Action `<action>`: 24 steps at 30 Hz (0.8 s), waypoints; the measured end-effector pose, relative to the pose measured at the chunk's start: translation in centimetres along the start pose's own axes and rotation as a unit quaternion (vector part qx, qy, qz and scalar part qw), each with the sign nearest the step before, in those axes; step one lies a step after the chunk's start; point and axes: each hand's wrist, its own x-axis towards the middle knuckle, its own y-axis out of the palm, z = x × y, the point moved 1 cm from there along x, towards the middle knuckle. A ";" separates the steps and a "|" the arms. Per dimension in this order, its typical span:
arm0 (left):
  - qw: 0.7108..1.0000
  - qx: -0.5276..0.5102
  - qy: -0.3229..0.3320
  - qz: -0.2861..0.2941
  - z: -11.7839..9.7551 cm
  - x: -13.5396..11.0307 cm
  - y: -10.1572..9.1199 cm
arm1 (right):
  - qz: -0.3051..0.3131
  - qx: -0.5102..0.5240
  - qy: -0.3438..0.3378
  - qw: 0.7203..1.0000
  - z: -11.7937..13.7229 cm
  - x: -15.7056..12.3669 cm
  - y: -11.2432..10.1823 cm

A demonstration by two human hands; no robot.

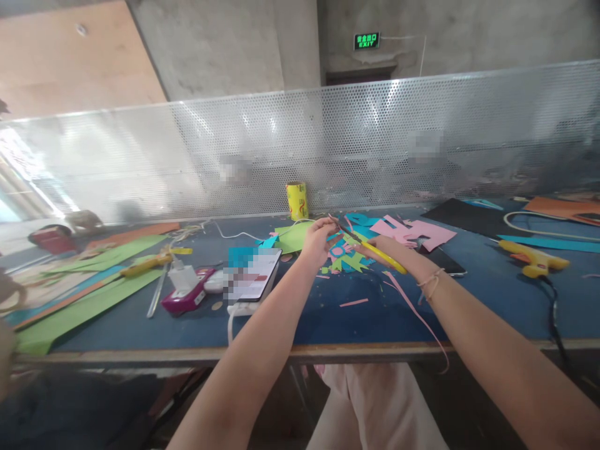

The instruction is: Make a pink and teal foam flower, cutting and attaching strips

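Note:
Over a pile of coloured paper scraps point(349, 261), my right hand point(396, 249) grips a pair of scissors point(385, 257) by the yellow handles. Their dark blades point up and left toward my left hand point(319, 239). The fingers of that hand are pinched together near the blade tips, around what looks like a small piece of pink paper, mostly hidden. Pink cut paper point(417, 232) and a green sheet point(293, 237) lie close behind the hands. A long, thin pink strip point(417, 309) trails from beneath my right wrist over the table edge.
On the left are a propped phone point(255, 275), a purple power strip point(187, 300) and green paper point(94, 306). A yellow tube point(297, 201) stands by the perforated metal screen point(262, 150). To the right lie a yellow glue gun point(534, 257) and black paper point(473, 217).

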 end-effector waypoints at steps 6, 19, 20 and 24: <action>1.000 0.002 0.019 0.002 0.2 -0.4 0.6 | -0.015 -0.006 0.022 1.000 -0.7 0.6 0.6; 0.996 0.028 0.062 -0.054 0.6 -0.5 1.1 | -0.016 -0.010 0.013 1.000 -0.5 0.5 0.8; 0.996 0.022 0.066 -0.058 0.6 -0.5 1.1 | -0.015 -0.007 0.014 1.000 -0.6 0.5 0.9; 0.994 0.026 0.077 -0.068 0.6 -0.7 1.2 | -0.013 0.011 0.005 1.000 -0.3 0.2 0.8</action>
